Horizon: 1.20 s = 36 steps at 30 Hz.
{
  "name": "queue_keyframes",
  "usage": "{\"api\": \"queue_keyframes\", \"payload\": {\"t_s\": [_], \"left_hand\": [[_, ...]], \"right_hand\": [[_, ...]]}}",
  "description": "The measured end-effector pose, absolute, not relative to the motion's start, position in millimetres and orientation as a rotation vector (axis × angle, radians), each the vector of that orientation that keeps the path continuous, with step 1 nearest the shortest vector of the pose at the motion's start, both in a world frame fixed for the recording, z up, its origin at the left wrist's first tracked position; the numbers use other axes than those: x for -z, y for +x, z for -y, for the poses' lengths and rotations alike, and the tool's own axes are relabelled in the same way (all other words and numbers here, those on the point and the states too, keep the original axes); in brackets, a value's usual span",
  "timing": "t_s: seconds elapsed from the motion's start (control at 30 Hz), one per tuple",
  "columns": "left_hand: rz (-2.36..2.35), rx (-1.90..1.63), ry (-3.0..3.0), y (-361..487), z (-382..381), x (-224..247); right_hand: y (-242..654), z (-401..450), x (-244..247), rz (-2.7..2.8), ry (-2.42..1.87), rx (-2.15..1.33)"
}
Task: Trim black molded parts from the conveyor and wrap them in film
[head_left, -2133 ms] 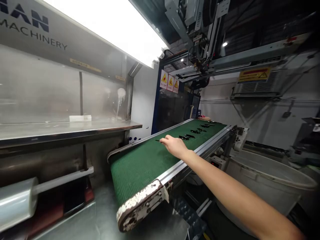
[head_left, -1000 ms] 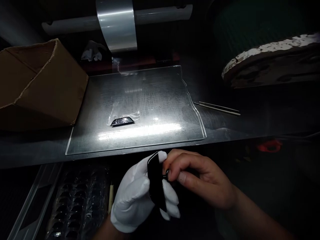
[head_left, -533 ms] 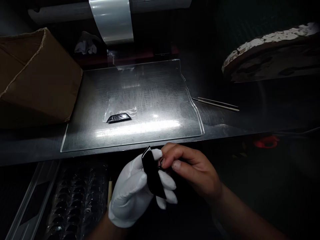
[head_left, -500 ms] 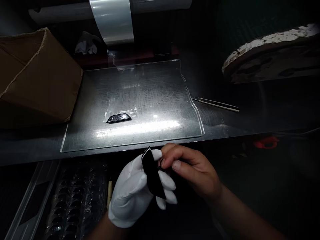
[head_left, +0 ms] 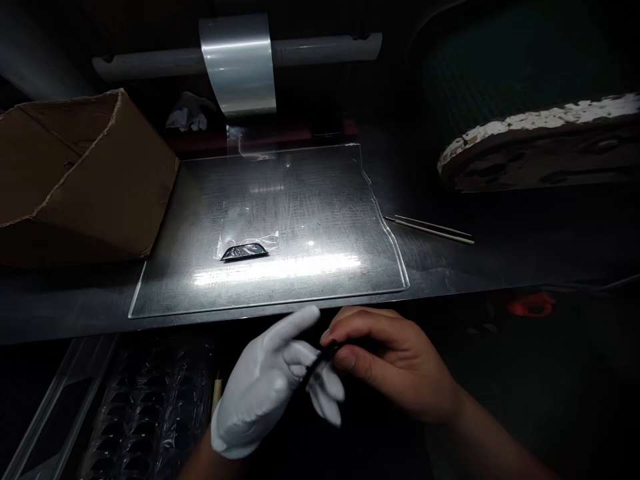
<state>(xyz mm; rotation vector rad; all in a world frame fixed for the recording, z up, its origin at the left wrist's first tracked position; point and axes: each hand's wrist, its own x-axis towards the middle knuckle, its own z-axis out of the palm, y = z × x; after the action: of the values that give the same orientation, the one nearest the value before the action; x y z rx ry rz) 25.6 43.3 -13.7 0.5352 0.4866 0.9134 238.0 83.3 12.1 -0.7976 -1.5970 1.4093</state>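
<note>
A thin glossy black piece (head_left: 314, 367), blurred and almost edge-on, slants between my two hands. My left hand (head_left: 260, 387), in a white glove, is around its lower end, thumb on the near side and bent fingers behind; the index finger points out straight. Bare thumb and fingers of my right hand (head_left: 400, 360) pinch the upper end. On the glass plate (head_left: 325, 200) in front of me lies a similar black trapezoid piece (head_left: 245, 251), on a scrap of clear film (head_left: 235, 230).
A cardboard box (head_left: 115, 193) stands at the left. Behind the plate, a roll of clear film (head_left: 240, 63) hangs on a bar. Two thin sticks (head_left: 435, 230) lie to the right, below a green round-edged object (head_left: 520, 80). A plastic tray (head_left: 145, 413) of dark pieces sits lower left.
The black piece has turned from showing its broad face to nearly edge-on. My left index finger has straightened away from it, and my right fingers now pinch its upper end. The view has tilted up slightly.
</note>
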Motion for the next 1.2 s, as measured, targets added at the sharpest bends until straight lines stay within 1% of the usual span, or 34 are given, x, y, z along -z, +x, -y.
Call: {"api": "queue_keyframes", "payload": {"t_s": [0.1, 0.17, 0.3, 0.63, 0.7, 0.77, 0.97, 1.03, 1.1, 1.13, 1.2], "left_hand": [[-0.467, -1.009, 0.508, 25, -44, 15], [-0.372, -1.053, 0.490, 27, -43, 17], [-0.196, -1.033, 0.501, 35, -42, 21], [-0.181, -1.105, 0.486, 50, -39, 17], [-0.184, -1.119, 0.471, 51, -40, 17], [-0.189, -1.136, 0.457, 52, -40, 19], [-0.326, -1.108, 0.527, 49, -38, 26], [-0.401, -1.066, 0.544, 44, -37, 24], [-0.470, -1.008, 0.552, 38, -38, 18], [-0.533, -0.983, 0.572, 36, -38, 14], [-0.735, -0.959, 0.676, 32, -39, 6]], "right_hand": [[237, -84, -11, 1.692, -0.701, -1.019], [236, -84, -10, 1.764, -0.672, -0.915], [236, -85, -7, 1.860, -0.656, -0.892], [236, -83, -1, 1.957, -0.685, -0.829], [237, -81, -1, 1.927, -0.687, -0.881], [237, -80, -2, 1.818, -0.744, -1.044], [232, -87, -11, 1.419, -0.989, -1.867], [231, -90, -13, 1.304, -1.017, -2.062], [231, -92, -14, 1.298, -1.047, -2.103], [232, -91, -15, 1.375, -1.063, -2.046], [232, -90, -15, 1.615, -1.082, -1.778]]}}
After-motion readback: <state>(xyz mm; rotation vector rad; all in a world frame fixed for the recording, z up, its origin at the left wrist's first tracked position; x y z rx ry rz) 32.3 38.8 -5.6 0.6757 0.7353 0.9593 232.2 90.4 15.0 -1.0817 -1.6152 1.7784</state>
